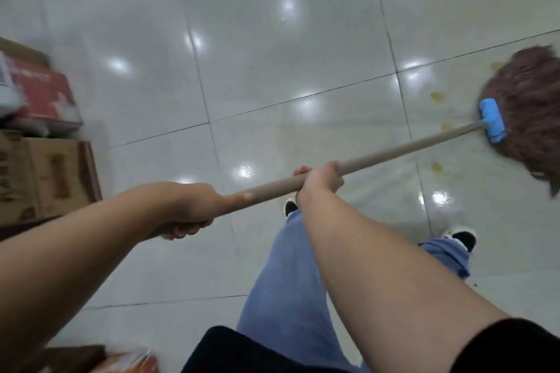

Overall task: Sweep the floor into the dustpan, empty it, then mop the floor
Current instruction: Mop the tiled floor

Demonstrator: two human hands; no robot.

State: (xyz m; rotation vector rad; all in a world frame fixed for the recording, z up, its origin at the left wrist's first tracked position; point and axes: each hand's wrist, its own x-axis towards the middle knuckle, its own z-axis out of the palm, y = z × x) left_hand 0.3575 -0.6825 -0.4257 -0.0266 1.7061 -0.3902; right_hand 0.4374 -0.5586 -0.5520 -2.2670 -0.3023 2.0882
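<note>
While both hands clamp the handle, the mop (528,118) lies out at the right edge of the view, its head spread on the floor (272,54) ahead of the person's right foot. The left hand (194,210) has its grip curled tight around the near end of the mop handle (403,148), thumb laid along the shaft; the right hand (321,180) has its grip wrapped around the handle further up, fingers closed over the top. The handle is a smooth, pale beige pole running slantwise from the hands up to a blue plastic clamp (492,119), from which a thick, shaggy mass of reddish-brown strands fans out, blurred.

Small yellowish spots (437,96) dot the tile just beside the mop head, and one more lies near the handle's far part. The floor is glossy white tile with thin dark grout lines and bright round reflections of lights.

Blue trousers (288,281) and dark shoes with white edges (462,238) show below the arms, one foot each side of the right forearm. Along the left edge stand cardboard boxes (48,179), brown and printed, closed so far as can be seen, with a red carton (45,97) behind them; what they hold cannot be told. Another brown and orange box (121,362) sits at the bottom left. All are well apart from the mop head.
</note>
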